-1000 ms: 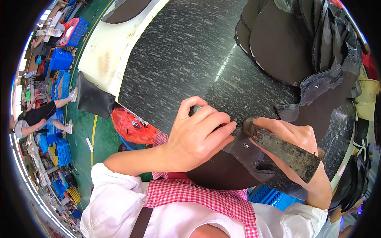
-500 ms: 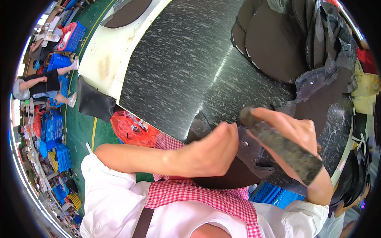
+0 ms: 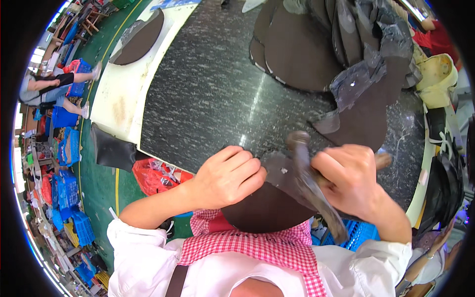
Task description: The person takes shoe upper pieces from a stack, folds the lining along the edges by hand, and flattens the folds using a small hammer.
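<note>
A hammer (image 3: 317, 190) is gripped in my right hand (image 3: 349, 178), its wooden handle poking out on the far side of my fist. The long metal head lies across the right part of a dark brown rounded sheet piece (image 3: 269, 210); whether it touches cannot be told. That piece sits at the near table edge, partly overhanging toward my apron, with a greyer patch along its far edge. My left hand (image 3: 227, 175) is closed at its upper left edge, fingers curled onto it, fingertips partly hidden.
The speckled black tabletop (image 3: 208, 94) bears a heap of similar brown pieces (image 3: 302, 49) at far right. One more piece (image 3: 141, 42) lies on the white side surface (image 3: 116, 99). A red plastic bag (image 3: 153, 175) hangs by the left edge; a blue basket (image 3: 358, 233) stands below right.
The hammer has come down and turned over the piece. My left hand has shifted left from a blurred raised pose to the piece's edge. The whole view has shifted slightly.
</note>
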Demonstrator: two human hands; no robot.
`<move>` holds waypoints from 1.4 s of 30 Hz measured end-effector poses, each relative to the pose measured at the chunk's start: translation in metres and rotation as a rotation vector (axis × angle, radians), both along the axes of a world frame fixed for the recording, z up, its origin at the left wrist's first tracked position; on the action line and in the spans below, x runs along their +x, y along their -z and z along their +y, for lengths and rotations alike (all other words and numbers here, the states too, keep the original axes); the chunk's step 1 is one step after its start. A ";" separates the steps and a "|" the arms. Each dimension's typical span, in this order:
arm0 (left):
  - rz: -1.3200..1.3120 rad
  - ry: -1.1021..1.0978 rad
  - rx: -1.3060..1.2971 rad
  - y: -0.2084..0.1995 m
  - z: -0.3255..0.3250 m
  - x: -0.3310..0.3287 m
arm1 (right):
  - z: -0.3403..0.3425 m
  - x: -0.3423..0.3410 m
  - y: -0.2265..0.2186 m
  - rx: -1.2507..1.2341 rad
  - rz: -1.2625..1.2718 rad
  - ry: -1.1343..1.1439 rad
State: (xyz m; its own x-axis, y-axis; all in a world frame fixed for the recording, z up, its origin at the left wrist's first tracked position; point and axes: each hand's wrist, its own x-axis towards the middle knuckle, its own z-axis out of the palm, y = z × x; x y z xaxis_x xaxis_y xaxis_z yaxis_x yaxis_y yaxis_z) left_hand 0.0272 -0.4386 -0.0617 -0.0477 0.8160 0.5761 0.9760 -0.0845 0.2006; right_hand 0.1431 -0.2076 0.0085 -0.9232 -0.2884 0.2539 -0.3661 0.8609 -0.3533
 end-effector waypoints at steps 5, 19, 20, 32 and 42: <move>-0.076 -0.049 -0.459 -0.022 -0.040 -0.037 | 0.007 0.052 -0.005 -0.016 0.082 0.084; -0.724 0.081 0.261 -0.013 0.183 -0.026 | 0.140 -0.056 -0.005 -0.308 0.213 0.581; -0.838 0.222 0.195 -0.037 0.167 -0.007 | 0.159 -0.059 0.000 -0.307 0.192 0.580; -0.435 -0.070 -0.258 -0.015 0.009 -0.015 | 0.043 -0.003 -0.023 -0.457 -0.124 0.313; -0.432 0.097 -0.368 -0.022 0.042 -0.038 | -0.008 0.029 0.007 -0.194 -0.288 0.023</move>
State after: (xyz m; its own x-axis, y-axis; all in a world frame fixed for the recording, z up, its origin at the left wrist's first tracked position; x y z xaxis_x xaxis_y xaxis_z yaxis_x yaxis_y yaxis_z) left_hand -0.0109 -0.3969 -0.0393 -0.1307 0.9715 0.1977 0.7905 -0.0182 0.6122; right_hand 0.1720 -0.2160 0.0010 -0.9706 -0.2387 0.0302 -0.2091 0.7744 -0.5972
